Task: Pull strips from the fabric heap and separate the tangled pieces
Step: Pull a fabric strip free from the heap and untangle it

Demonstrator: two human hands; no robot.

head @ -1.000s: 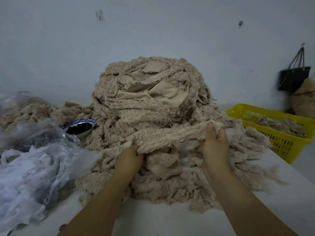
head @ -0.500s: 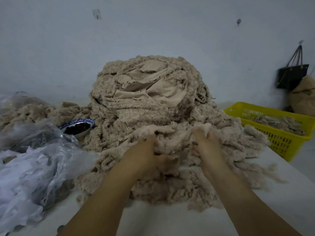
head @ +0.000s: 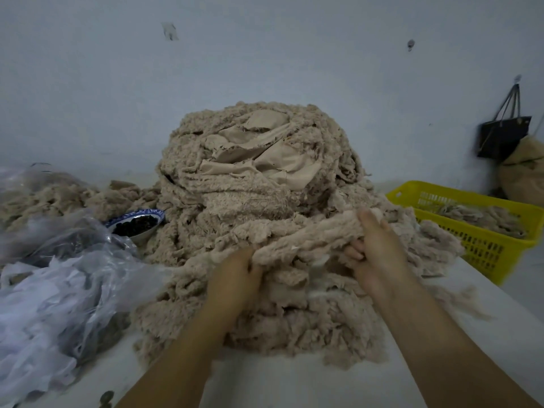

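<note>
A tall heap of beige fleecy fabric fills the middle of the white table, with smooth backing showing near its top. Across its front runs a long fluffy strip, stretched between my two hands. My left hand is closed on the strip's left end, low against the heap. My right hand grips the right end, thumb on top and fingers curled underneath. More loose tangled pieces lie under the strip.
A yellow plastic basket with some fabric pieces stands at the right. A blue-rimmed bowl of dark bits sits left of the heap. Crumpled plastic bags cover the left side. A dark bag hangs on the wall.
Half a second ago my hands were close together bunching the fabric. They have since moved apart, drawing the strip taut across the heap's front.
</note>
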